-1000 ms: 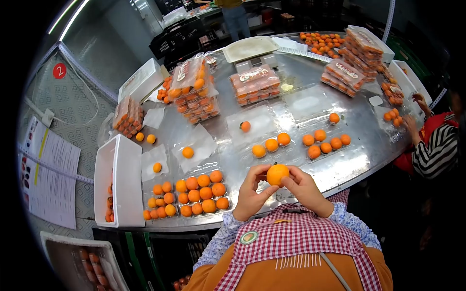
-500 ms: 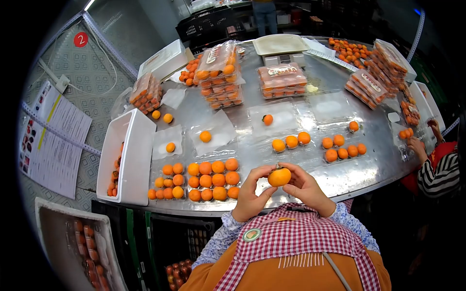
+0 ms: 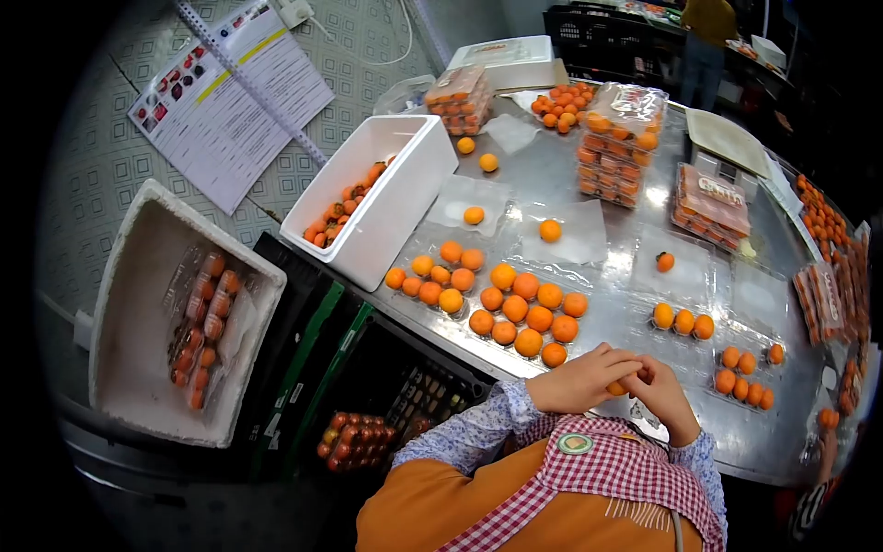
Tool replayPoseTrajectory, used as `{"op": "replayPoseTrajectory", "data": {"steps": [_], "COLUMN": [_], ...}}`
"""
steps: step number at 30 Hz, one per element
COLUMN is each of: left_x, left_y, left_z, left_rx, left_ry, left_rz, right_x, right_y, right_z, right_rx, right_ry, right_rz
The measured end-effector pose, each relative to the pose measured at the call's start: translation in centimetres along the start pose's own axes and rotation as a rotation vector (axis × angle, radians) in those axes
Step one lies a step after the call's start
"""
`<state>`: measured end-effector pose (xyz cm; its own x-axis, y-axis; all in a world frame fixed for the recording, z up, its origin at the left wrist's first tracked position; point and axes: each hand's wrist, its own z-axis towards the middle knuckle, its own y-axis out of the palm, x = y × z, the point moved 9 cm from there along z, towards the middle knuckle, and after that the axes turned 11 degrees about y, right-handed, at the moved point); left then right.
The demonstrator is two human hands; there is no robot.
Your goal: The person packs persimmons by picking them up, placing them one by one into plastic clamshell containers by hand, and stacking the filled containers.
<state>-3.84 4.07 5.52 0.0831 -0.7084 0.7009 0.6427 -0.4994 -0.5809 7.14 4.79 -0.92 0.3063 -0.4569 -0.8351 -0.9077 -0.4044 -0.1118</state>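
Note:
Close to my apron, over the near table edge, my left hand [image 3: 579, 379] and my right hand [image 3: 662, 396] are closed together round one orange persimmon [image 3: 616, 389]. Fingers cover most of it, and only a small patch shows between them. Just beyond my left hand, a clear tray of persimmons [image 3: 528, 314] lies in rows, and a second filled tray [image 3: 432, 281] sits left of it. To the right, a tray bears three persimmons [image 3: 683, 321] in one row. Farther right lies another partly filled tray [image 3: 743, 377].
A white foam box [image 3: 405, 193] of persimmons stands at the table's left edge. Stacked packs [image 3: 618, 147] and a weighing scale [image 3: 727, 143] occupy the back. Below left, a foam box [image 3: 129, 340] holds packed fruit. Another person's arm [image 3: 828, 451] is at the far right.
My view has swung left, so the table appears shifted and tilted. My fingers have closed over the persimmon, which was plainly visible between both hands before.

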Motion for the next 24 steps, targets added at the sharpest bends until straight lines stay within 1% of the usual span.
{"op": "replayPoseTrajectory", "data": {"steps": [2,3,6,7,8,9,10,11,12,13,15,16,17,20,23,24], "left_x": [-0.8,-1.1,-3.7,-4.9,-5.6,-7.8,-10.4,-16.2,-13.4,-16.2,-19.9,-21.4,-22.4,-25.2,-28.0,-28.5], "left_y": [-1.1,-1.8,-4.2,-6.1,-8.7,-11.5,-14.6,-17.5,-21.4,-24.6,-30.6,-32.2,-33.4,-34.7,-34.6,-34.8], "left_z": [-1.2,-1.7,-4.2,-5.6,-6.7,-9.3,-11.9,-17.4,-17.8,-22.2,-28.7,-30.9,-32.4,-34.9,-36.4,-36.8], "left_rx": [-0.012,-0.011,0.028,0.144,0.175,0.363,0.472,0.663,0.821,0.958,0.873,0.866,0.856,0.8,0.633,0.581], "left_ry": [-0.052,-0.075,-0.259,-0.31,-0.336,-0.516,-0.537,-0.623,-0.784,-0.815,-0.851,-0.904,-0.957,-1.209,-1.493,-1.552], "left_rz": [-0.026,-0.049,-0.152,-0.107,0.021,-0.032,0.011,-0.009,0.041,0.203,0.759,0.806,0.852,0.822,0.655,0.686], "right_x": [-0.4,-0.7,-2.2,-3.1,-3.5,-3.2,-2.0,-0.6,0.8,1.7,5.0,6.3,6.7,6.6,5.4,5.3], "right_y": [1.6,2.2,3.9,4.1,3.9,3.5,2.8,2.1,1.4,0.8,-0.3,-0.7,-1.0,-1.4,-1.4,-1.4], "right_z": [1.1,1.4,1.4,0.9,0.7,0.8,1.1,1.5,1.8,1.8,2.4,2.5,2.4,2.3,2.1,2.2], "right_rx": [-0.11,-0.139,-0.212,-0.224,-0.232,-0.215,-0.188,-0.163,-0.139,-0.101,-0.067,-0.049,-0.039,-0.018,-0.021,-0.03], "right_ry": [0.016,-0.017,-0.086,-0.087,-0.088,-0.093,-0.053,-0.012,0.029,0.035,0.104,0.141,0.13,0.129,0.115,0.116], "right_rz": [0.022,0.036,0.133,0.197,0.262,0.273,0.262,0.251,0.238,0.279,0.347,0.383,0.414,0.452,0.414,0.402]}}
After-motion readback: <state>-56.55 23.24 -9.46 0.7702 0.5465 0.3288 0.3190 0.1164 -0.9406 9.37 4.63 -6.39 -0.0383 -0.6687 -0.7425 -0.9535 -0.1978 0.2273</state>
